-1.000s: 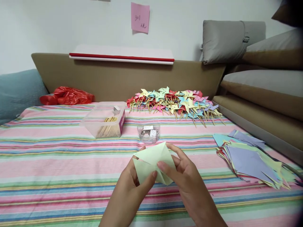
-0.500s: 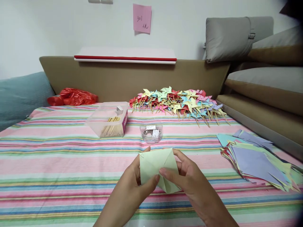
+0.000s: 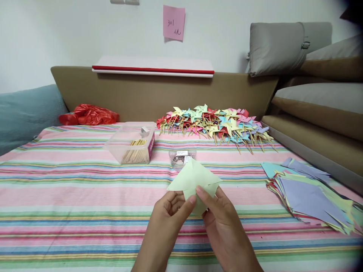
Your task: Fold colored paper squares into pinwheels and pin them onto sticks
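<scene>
Between my two hands is a pale green square of paper (image 3: pixel 194 175) with slits cut in from its corners, turned so that one corner points away from me. My left hand (image 3: pixel 172 211) pinches its near left part, the thumb lying on top near the middle. From the other side my right hand (image 3: pixel 219 211) grips it, thumb also pressed close to the centre; the fingers beneath are partly hidden. Just beyond the paper stands a small clear container (image 3: pixel 178 156) of dark metal bits with white labels, partly covered by the paper's far corner.
A clear plastic box (image 3: pixel 113 149) of wooden sticks is at the left. Many paper pinwheels (image 3: pixel 215 121) lie heaped at the back. Stacked coloured paper sheets (image 3: pixel 307 196) rest at the right, beside piled cushions (image 3: pixel 320 102). A red plastic bag (image 3: pixel 90 115) lies back left.
The green paper has turned in my hands, so a corner rather than an edge faces away. Both hands have shifted, and the paper now overlaps the small container. The view moved slightly.
</scene>
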`<state>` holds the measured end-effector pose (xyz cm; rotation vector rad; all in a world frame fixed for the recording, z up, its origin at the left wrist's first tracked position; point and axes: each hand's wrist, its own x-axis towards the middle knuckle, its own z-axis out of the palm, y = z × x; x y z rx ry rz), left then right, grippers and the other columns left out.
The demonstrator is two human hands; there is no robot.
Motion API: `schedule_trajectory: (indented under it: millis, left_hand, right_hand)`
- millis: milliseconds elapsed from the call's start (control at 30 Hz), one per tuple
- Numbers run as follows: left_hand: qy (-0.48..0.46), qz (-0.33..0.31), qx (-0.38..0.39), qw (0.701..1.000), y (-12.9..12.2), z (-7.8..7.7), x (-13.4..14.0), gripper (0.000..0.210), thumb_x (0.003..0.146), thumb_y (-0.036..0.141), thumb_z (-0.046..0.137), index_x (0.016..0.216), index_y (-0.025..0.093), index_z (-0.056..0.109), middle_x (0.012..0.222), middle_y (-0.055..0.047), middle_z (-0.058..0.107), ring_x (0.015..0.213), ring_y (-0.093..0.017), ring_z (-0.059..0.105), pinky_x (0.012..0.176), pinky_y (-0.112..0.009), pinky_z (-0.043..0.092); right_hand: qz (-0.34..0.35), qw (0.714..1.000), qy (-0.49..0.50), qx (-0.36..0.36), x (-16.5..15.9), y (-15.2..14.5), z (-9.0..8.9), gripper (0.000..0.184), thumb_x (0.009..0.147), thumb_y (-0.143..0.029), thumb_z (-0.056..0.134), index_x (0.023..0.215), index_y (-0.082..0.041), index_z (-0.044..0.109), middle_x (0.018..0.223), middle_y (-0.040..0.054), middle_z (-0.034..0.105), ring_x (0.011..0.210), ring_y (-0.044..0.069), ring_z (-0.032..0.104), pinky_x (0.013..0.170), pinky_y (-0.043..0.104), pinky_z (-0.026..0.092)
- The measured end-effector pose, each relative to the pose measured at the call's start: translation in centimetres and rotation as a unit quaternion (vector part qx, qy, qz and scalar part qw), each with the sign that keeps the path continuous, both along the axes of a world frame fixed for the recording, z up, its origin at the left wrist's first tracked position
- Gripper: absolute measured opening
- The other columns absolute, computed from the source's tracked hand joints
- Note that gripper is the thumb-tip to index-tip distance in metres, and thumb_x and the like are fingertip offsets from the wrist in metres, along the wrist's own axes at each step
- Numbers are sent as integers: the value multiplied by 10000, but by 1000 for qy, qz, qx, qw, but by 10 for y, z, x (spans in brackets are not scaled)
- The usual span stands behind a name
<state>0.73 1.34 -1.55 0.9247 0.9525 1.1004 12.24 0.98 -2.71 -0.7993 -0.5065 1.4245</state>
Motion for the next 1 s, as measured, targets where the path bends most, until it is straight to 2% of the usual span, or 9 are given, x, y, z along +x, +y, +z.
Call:
schedule_trajectory:
  millis: [100,200,500,600,733,1000]
  left_hand:
    - [-3,41,-6,999,0,1,2,253,773,382,836,743,164,711,720,-6,667,718,-144,613,694,-224,502]
    - [3,55,-4,998,1,0,2,311,770,406,833,656,164,672,677,8,626,665,-120,562,636,-200,473]
    - [23,59,9,998,1,-1,-1,326,779,431,817,672,163,665,639,27,581,612,-99,488,580,-184,434]
    - [21,54,13,998,0,0,-1,327,787,431,811,677,161,663,637,23,590,618,-102,501,583,-186,435]
    - [23,44,17,999,1,0,-1,294,805,436,794,762,157,710,693,2,646,675,-122,559,610,-195,449]
    - [16,62,2,998,2,-1,-3,304,756,436,836,725,162,709,630,30,590,616,-100,529,568,-183,418]
  right_hand:
    - [16,1000,14,-3,-4,0,-1,531,742,-368,863,1219,-225,679,1089,65,774,960,232,709,808,336,558]
    - [25,999,20,-5,-6,0,0,511,741,-363,866,1198,-209,698,1066,73,780,941,239,710,802,351,557]
    - [-5,999,-18,-41,-4,0,-5,522,666,-358,921,1123,-192,733,1001,73,796,817,190,695,669,276,529]
    - [-5,999,-29,-42,-3,-1,-6,450,689,-368,906,1072,-192,750,967,61,789,792,180,679,648,260,517]
    - [5,999,-21,-31,0,-2,-3,371,760,-442,839,1010,-178,763,811,32,731,652,146,597,549,246,465]
    - [-2,997,-63,-33,6,-2,0,340,769,-451,831,999,-215,749,826,12,683,734,155,565,622,242,478]
